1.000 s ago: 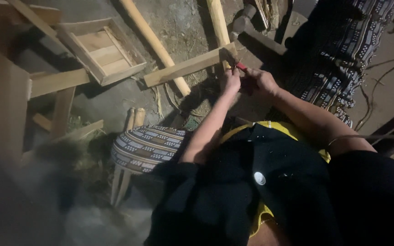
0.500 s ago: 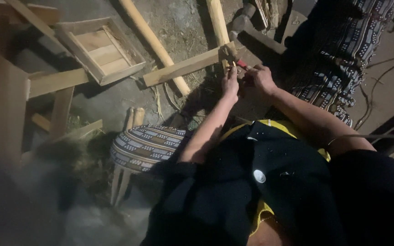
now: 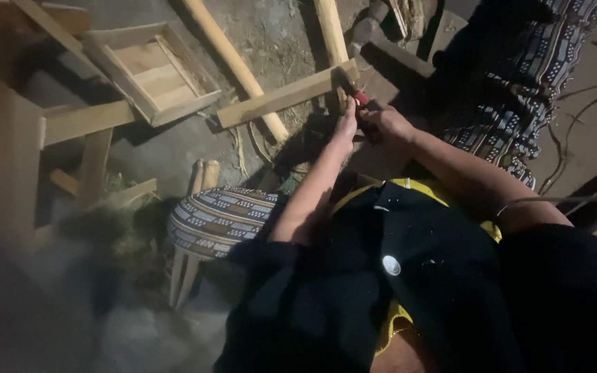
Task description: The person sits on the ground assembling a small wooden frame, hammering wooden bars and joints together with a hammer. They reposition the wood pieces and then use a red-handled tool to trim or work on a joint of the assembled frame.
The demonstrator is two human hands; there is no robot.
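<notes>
Your two hands meet at the near end of a short wooden batten that lies slantwise across the dirt ground. Your left hand reaches up with its fingers pressed against the underside of that end — whether they curl round the wood or only brace it, you cannot tell in this dim light. Your right hand is closed in a fist around a red-handled tool, whose dark head sits right at the end of the batten, touching it; the tool's kind is too small and shadowed to make out. The batten crosses over a long pale pole that runs diagonally up and to the left, and a second pole stands just behind the batten's near end. Up to the left lies a shallow wooden box frame, tilted, beside more timber pieces. Below your left forearm sits a stool with a striped woven seat, its pale legs angling down. A patterned dark cloth hangs to the right of your hands, well apart from the batten — thin wires trail across the ground beyond it.
</notes>
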